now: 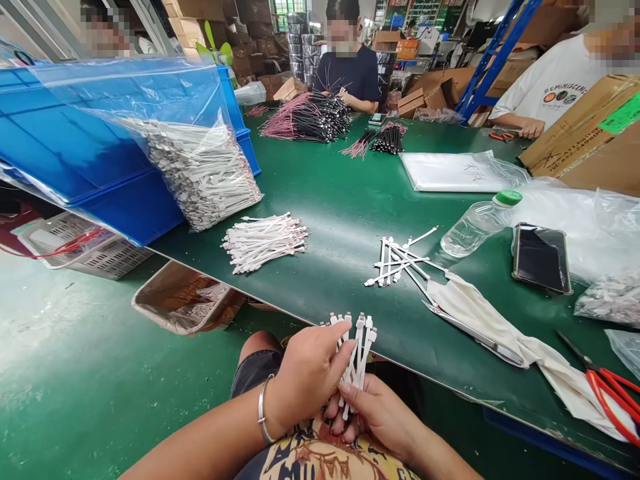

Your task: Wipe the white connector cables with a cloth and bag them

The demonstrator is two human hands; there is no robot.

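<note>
A small bunch of short white cables with plugs at their upper ends is held over my lap, just at the table's near edge. My right hand grips the lower part of the bunch, its thumb across the front. From the left, my left hand closes on the upper part, thumb and forefinger pressed against the cables. A neat pile of white cables lies on the green table beyond my left hand. Farther right, several loose white cables lie crossed over one another.
A blue bin and a bag of white cables stand at left. To the right are a water bottle, a phone, tweezers, a white cloth and red-handled scissors. Co-workers sit across the table.
</note>
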